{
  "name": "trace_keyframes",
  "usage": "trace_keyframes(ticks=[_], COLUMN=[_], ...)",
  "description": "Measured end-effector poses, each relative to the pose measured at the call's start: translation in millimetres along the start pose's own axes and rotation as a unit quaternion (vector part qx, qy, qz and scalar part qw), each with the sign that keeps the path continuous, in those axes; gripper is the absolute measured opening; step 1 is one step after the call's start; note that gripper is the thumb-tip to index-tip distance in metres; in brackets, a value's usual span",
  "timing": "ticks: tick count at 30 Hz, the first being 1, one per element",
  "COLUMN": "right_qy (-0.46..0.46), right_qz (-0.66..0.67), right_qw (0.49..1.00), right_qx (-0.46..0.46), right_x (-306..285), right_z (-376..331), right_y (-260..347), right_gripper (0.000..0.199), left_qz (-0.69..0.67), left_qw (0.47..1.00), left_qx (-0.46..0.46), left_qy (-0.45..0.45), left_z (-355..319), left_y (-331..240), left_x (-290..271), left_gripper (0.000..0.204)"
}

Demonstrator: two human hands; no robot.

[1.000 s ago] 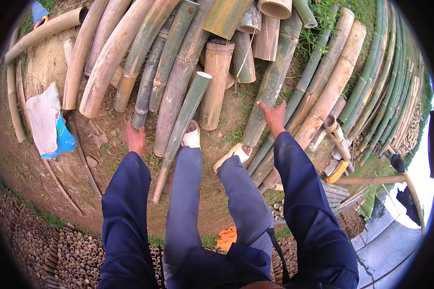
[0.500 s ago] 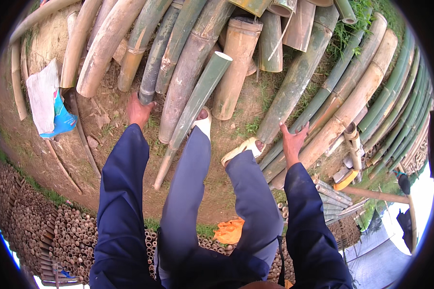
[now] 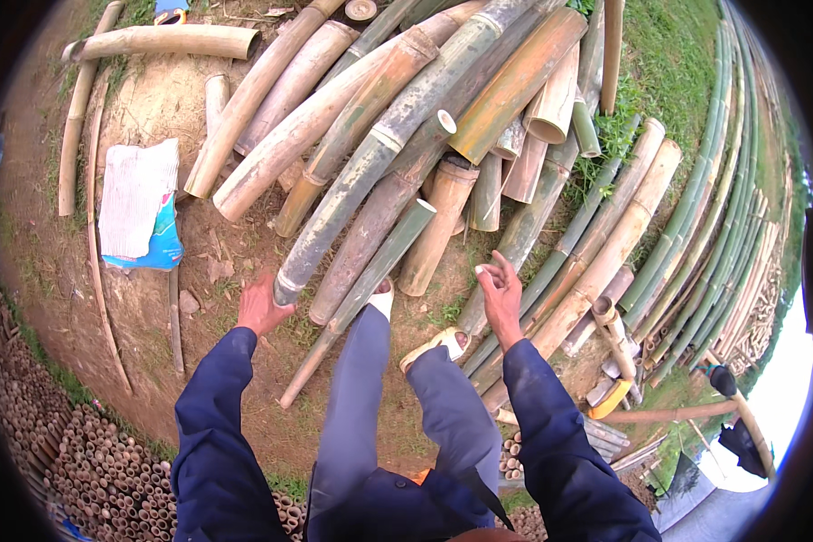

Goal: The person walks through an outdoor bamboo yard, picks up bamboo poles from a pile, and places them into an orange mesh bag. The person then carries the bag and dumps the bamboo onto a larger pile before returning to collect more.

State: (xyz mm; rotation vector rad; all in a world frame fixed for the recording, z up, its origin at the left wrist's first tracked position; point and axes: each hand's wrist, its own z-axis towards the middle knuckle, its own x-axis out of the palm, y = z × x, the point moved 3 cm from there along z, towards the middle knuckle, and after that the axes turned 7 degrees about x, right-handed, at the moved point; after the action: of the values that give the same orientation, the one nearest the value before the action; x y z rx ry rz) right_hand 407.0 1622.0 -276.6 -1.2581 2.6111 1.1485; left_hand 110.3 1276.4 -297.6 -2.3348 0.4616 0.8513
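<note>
My left hand (image 3: 264,305) is closed round the near end of a long mottled green-grey bamboo pole (image 3: 361,172). That pole slants away over the pile, to the far right. My right hand (image 3: 502,296) holds nothing; its fingers are apart and partly bent, above the ground beside a thick greenish bamboo pole (image 3: 526,230). Between my hands lie a thin green bamboo piece (image 3: 379,268), its near part by my foot, and a short tan bamboo section (image 3: 436,226). A brownish bamboo pole (image 3: 352,257) lies just right of the held one.
A white-and-blue sack (image 3: 140,203) lies on the ground at left. Long green poles (image 3: 686,208) are stacked at right, near a yellow-handled tool (image 3: 611,398). Many cut bamboo pieces (image 3: 108,470) are piled at the lower left. My light shoes (image 3: 435,347) stand among the poles.
The view has tilted so more of the far pile shows. My right hand has shifted left, away from the light poles. My left hand keeps its grip on the pole's end.
</note>
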Motion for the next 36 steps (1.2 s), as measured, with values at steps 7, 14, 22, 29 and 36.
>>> trace_keyframes(ticks=[7, 14, 22, 29, 36], right_qy=[0.040, 0.135, 0.315, 0.220, 0.067], right_qz=[0.149, 0.088, 0.239, 0.311, 0.354], right_qw=[0.987, 0.983, 0.907, 0.915, 0.924], right_qx=[0.041, 0.087, 0.142, 0.134, 0.127], right_x=[109, 145, 188, 129, -14], right_z=[18, -30, -165, -253, -159], right_y=[152, 142, 40, 18, -11], right_gripper=[0.080, 0.053, 0.072, 0.083, 0.060], left_qz=[-0.148, -0.161, 0.046, 0.168, 0.127], left_qw=[0.981, 0.979, 0.980, 0.970, 0.961], left_qx=[0.025, -0.032, -0.095, -0.035, 0.187], left_qy=[0.126, 0.124, 0.169, 0.170, 0.159], left_z=[-129, -245, -408, -447, -315], left_y=[-70, -72, -19, -23, -132], left_x=[-78, -74, -45, -74, -64], left_gripper=[0.059, 0.057, 0.057, 0.057, 0.046])
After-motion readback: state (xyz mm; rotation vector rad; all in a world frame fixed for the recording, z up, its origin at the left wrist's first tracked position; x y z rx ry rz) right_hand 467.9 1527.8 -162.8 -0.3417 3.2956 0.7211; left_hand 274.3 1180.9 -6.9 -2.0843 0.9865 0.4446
